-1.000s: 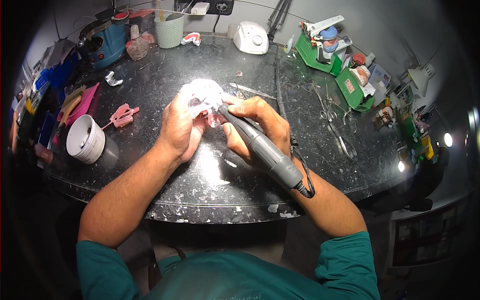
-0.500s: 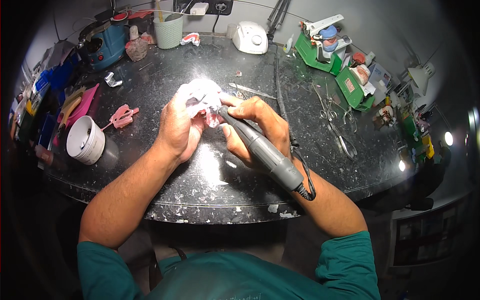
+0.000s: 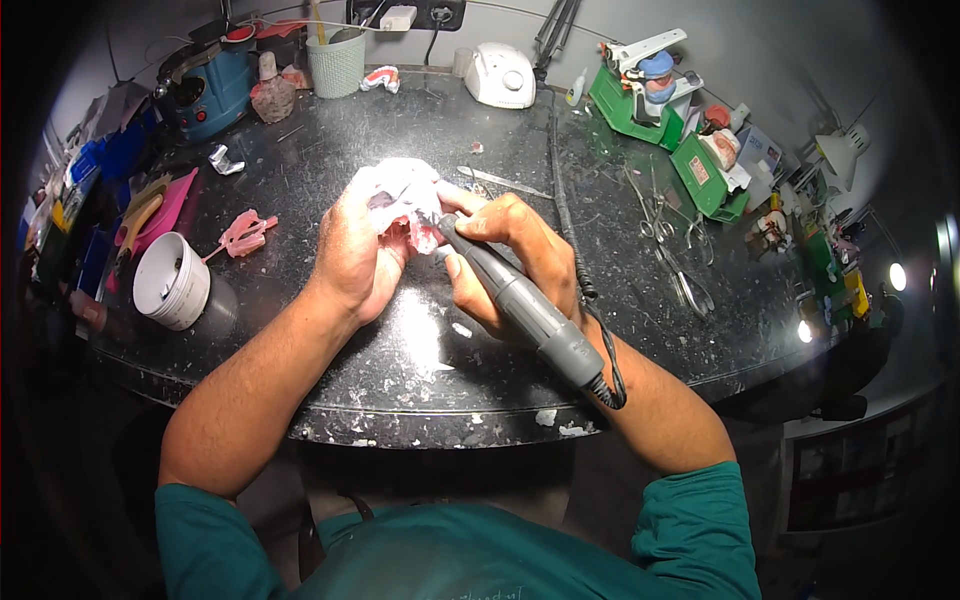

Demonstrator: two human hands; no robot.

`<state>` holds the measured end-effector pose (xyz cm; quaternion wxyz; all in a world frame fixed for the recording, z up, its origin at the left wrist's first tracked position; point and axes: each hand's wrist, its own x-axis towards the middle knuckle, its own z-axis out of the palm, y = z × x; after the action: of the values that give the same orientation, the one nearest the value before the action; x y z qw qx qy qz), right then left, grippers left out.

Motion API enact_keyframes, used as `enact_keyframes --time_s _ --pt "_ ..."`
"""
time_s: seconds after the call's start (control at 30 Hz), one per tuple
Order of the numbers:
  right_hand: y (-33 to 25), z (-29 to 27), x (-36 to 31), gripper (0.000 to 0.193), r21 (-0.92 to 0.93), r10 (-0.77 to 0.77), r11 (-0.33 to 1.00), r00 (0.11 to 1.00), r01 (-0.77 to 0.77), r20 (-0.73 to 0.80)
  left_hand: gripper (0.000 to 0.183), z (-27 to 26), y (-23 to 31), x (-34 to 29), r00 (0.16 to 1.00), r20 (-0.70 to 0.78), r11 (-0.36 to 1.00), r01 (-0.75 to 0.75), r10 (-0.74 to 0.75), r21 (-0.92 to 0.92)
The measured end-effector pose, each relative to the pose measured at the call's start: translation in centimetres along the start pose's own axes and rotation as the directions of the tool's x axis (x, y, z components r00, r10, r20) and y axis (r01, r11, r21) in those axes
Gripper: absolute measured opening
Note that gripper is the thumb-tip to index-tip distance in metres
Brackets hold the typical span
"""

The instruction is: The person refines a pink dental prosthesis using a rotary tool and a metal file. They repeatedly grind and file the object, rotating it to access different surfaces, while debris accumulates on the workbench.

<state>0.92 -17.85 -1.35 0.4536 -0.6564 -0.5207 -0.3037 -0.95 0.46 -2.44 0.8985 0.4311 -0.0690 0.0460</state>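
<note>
My left hand (image 3: pixel 350 255) is wrapped round a white plaster dental model (image 3: pixel 402 178), which is brightly lit above the middle of the bench. A pink part (image 3: pixel 424 238) shows on the model's near right side, its detail washed out by glare. In my right hand (image 3: pixel 530 245) lies a thick grey rotary handpiece (image 3: pixel 535 320), gripped like a pen. The handpiece's nose points up and left, right beside the pink part. Whether its bit touches cannot be made out. A black coiled cable runs from its back end past my right forearm.
On the left stand a white tub (image 3: pixel 172 280) and a pink branched piece (image 3: pixel 245 234). A white control box (image 3: pixel 501 76) sits at the back of the dark bench (image 3: pixel 370 405). Metal tools (image 3: pixel 660 230) and green holders (image 3: pixel 705 175) with casts lie to the right.
The rear of the handpiece has dipped slightly toward me, and its cable has shifted. My left hand and the model have barely moved.
</note>
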Motion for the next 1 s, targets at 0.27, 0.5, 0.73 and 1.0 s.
enact_keyframes --time_s 0.27,0.5,0.73,1.0 --pt "-0.2 0.1 -0.1 0.030 0.008 0.052 0.999 0.999 -0.052 -0.006 0.034 -1.1 -0.4 0.6 1.000 -0.001 0.999 -0.004 0.004 0.050" --pt "0.3 0.3 -0.4 0.029 0.063 0.031 0.998 1.000 -0.030 0.000 0.039 -1.6 -0.5 0.9 0.995 0.092 0.999 -0.030 0.032 -0.019" --pt "0.5 -0.2 -0.4 0.028 0.103 0.025 0.994 0.998 -0.031 0.058 0.041 -1.3 -0.5 0.9 0.999 0.044 0.997 0.012 -0.008 -0.083" --pt "2.2 -3.6 0.8 0.019 0.205 0.381 0.919 0.891 -0.337 -0.245 0.029 0.5 3.4 0.8 0.953 0.241 0.644 -0.302 0.184 0.703"
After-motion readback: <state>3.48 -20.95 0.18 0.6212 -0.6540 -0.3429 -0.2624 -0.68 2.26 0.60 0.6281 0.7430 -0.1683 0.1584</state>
